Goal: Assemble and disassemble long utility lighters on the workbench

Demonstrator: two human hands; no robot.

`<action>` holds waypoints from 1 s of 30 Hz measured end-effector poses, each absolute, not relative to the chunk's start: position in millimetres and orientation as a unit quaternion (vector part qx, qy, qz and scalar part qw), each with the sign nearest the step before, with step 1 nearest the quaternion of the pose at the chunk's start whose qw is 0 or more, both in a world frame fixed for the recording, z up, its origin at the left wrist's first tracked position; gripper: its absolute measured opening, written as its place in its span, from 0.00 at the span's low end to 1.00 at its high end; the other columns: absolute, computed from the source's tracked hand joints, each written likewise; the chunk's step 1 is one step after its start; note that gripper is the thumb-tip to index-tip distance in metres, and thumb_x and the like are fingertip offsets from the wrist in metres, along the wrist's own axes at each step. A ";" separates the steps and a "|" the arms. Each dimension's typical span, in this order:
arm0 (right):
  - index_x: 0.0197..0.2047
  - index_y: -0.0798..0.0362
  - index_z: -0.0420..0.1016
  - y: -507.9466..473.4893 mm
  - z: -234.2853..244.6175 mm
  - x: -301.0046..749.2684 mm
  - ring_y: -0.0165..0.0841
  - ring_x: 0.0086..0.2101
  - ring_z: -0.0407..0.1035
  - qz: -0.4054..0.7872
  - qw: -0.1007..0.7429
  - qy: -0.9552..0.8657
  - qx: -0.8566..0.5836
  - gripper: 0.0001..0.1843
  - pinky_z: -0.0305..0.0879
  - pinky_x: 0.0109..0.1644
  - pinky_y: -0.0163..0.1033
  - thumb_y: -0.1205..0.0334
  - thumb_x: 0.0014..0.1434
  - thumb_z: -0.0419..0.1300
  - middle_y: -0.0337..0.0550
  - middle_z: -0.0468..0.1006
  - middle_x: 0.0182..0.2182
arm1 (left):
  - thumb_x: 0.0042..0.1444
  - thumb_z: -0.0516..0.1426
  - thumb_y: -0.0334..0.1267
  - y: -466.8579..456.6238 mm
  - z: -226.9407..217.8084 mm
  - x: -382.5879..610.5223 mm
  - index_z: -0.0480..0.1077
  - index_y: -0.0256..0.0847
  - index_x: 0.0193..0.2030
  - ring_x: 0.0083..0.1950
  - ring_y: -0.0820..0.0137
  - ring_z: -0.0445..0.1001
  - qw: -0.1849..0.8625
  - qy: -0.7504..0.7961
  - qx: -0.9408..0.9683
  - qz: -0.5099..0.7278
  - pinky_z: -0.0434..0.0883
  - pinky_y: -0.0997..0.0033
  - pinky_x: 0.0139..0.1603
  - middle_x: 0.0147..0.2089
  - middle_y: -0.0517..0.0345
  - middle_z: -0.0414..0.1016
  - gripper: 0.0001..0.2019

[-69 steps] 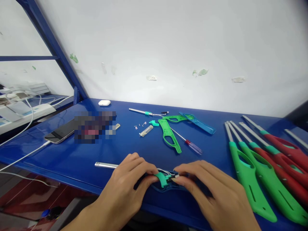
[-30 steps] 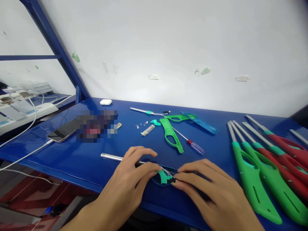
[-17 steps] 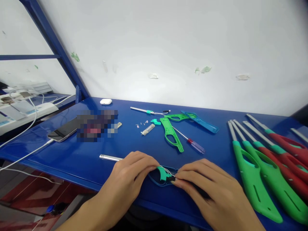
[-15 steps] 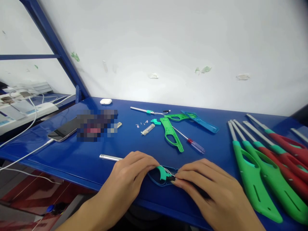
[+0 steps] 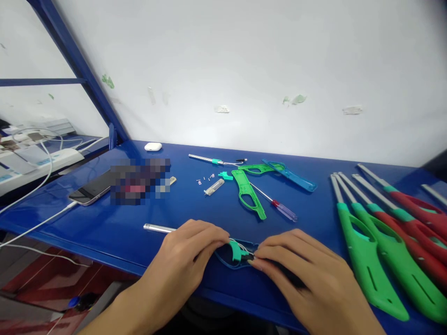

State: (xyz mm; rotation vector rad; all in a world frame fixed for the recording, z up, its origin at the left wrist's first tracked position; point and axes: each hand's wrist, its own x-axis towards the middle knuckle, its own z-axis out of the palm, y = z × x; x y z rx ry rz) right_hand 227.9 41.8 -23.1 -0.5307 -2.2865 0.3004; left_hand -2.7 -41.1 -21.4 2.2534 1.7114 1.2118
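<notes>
Near the table's front edge lies an opened gas lighter with a blue handle shell (image 5: 223, 261) and a silver barrel (image 5: 159, 228) pointing left. My left hand (image 5: 195, 251) is closed over the part where barrel and shell meet, hiding it. Between the hands show a teal trigger (image 5: 236, 251), thin white wires and a small black part (image 5: 248, 257). My right hand (image 5: 296, 267) pinches at the black part with thumb and fingers, and covers the right end of the shell.
Behind the hands lie green shell halves (image 5: 249, 195), a blue shell half (image 5: 293, 177), a screwdriver (image 5: 284, 211), a loose barrel (image 5: 202, 159), a clear fuel tank (image 5: 214, 187) and tiny metal bits. Several whole lighters (image 5: 373, 260) lie right; a charging phone (image 5: 92, 188) lies left.
Both hands keep nearly the same place and grip on the lighter. The view has shifted very slightly; nothing else has visibly moved.
</notes>
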 end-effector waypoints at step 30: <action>0.42 0.44 0.76 43.3 -24.9 228.5 0.27 0.38 0.76 0.148 0.357 -0.895 -0.222 0.06 0.63 0.53 0.36 0.62 0.73 0.61 0.25 0.82 0.38 | 0.73 0.56 0.28 -40.0 -14.1 -2.4 0.77 0.47 0.53 0.48 0.71 0.80 -0.004 0.499 0.793 0.348 0.74 0.70 0.50 0.50 0.59 0.81 0.11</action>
